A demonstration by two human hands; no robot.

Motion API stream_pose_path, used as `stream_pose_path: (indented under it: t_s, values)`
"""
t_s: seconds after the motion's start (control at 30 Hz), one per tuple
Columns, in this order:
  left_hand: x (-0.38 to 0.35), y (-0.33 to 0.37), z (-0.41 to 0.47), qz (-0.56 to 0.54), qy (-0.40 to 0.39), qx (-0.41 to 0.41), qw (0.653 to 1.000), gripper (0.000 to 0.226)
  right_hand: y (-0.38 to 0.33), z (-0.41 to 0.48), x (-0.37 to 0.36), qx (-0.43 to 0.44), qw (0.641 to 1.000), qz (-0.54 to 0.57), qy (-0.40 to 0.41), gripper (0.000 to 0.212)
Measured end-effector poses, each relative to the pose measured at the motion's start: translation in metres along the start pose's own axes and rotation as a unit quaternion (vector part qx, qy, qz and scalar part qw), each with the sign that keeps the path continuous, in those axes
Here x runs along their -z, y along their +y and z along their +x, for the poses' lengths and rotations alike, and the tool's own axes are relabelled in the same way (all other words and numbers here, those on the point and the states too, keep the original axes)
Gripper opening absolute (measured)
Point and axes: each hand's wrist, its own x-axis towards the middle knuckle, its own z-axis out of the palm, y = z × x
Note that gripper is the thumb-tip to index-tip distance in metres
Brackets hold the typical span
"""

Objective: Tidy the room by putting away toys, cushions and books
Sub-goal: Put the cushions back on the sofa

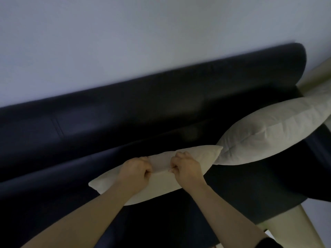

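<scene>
A cream cushion (162,183) lies edge-up over the seat of a dark navy sofa (125,108). My left hand (137,170) and my right hand (186,169) both grip its top edge, fingers curled into the fabric, a short gap between them. A second, larger cream cushion (268,135) rests on the sofa seat to the right, its near corner touching the corner of the one I hold.
The sofa's backrest runs along a pale wall (125,42). A cream armrest or frame (315,74) shows at the sofa's right end, and a cream leg-like part (290,228) at the lower right. The seat to the left of the cushions is bare dark upholstery.
</scene>
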Motion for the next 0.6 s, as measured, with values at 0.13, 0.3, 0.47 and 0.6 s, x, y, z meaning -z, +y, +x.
stream_pose_path:
  t_s: [0.13,0.3,0.47,0.6]
  values:
    - [-0.014,-0.015,0.016,0.022,0.022,-0.003,0.999,0.017,0.011,0.023,-0.015,0.015,1.0,-0.002,-0.015,0.01]
    - [-0.032,-0.037,0.028,0.039,-0.005,0.032,0.999,0.019,0.009,0.037,-0.032,0.008,0.999,0.002,-0.038,0.015]
    - [-0.042,-0.038,0.028,0.037,-0.049,0.09,0.994,0.02,0.004,0.037,-0.049,-0.027,0.998,-0.016,-0.053,0.018]
    - [-0.045,-0.037,0.015,0.046,-0.069,0.094,0.992,0.02,0.002,0.026,-0.052,-0.045,0.999,0.023,-0.018,0.02]
